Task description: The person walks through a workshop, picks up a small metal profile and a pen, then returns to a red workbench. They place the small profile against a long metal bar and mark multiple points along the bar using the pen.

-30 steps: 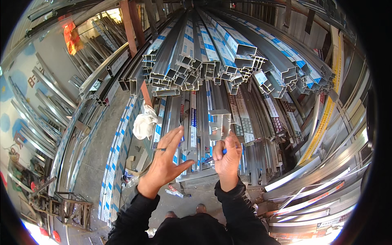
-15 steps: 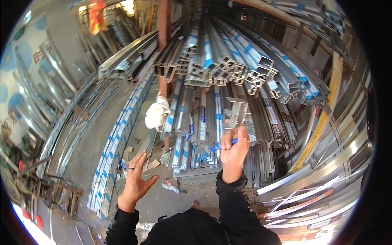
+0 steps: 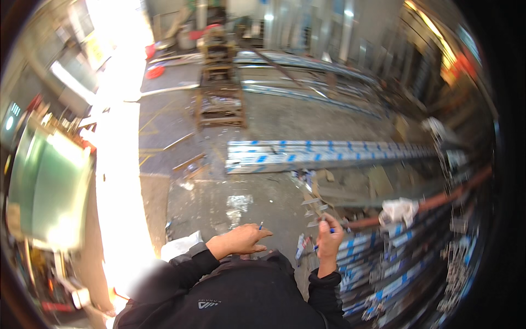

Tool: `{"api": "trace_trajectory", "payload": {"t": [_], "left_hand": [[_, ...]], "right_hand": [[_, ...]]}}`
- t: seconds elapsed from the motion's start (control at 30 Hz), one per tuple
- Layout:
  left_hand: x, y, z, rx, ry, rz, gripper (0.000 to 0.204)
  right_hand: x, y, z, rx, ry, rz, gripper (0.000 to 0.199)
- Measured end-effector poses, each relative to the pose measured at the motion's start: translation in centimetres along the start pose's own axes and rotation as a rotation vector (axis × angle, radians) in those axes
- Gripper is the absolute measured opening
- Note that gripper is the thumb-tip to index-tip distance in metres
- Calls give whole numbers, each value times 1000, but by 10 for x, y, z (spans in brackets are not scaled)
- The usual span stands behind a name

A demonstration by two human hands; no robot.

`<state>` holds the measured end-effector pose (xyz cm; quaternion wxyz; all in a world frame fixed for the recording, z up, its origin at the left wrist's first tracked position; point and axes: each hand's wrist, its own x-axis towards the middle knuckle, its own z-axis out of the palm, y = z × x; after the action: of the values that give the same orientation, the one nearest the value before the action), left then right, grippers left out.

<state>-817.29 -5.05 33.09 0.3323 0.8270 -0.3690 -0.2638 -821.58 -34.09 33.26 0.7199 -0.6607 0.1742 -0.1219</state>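
Note:
My right hand (image 3: pixel 329 244) is closed around a blue pen (image 3: pixel 332 231), which shows on either side of the fingers. Just beyond its fingertips is what looks like a short angled metal profile piece (image 3: pixel 313 207). Blur hides whether the fingers grip this piece too. In front of my body, my left hand (image 3: pixel 238 242) is held out with its fingers stretched and nothing in it. A dark ring sits on one of its fingers.
Long profiles in blue-and-white film (image 3: pixel 329 156) lie across the floor ahead. Stacked profiles (image 3: pixel 378 274) fill the lower right, near a white bag (image 3: pixel 399 213). A wooden stand (image 3: pixel 220 104) is farther off. Green glass panes (image 3: pixel 49 186) stand left, beside a bright sunlit strip.
The view has swung left, from the stacked profiles toward the floor and the bright strip. My left hand has turned to point rightward across my front. The right hand keeps the pen.

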Motion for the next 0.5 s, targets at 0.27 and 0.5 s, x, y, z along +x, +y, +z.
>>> {"api": "trace_trajectory", "payload": {"t": [0.27,0.5], "left_hand": [[-151,-121,-43,-255,457,-412,52],[-256,-245,-158,-185,905,-701,37]], "right_hand": [[47,19,268,-72,-695,139,26],[93,56,506,-308,-844,127,22]]}}
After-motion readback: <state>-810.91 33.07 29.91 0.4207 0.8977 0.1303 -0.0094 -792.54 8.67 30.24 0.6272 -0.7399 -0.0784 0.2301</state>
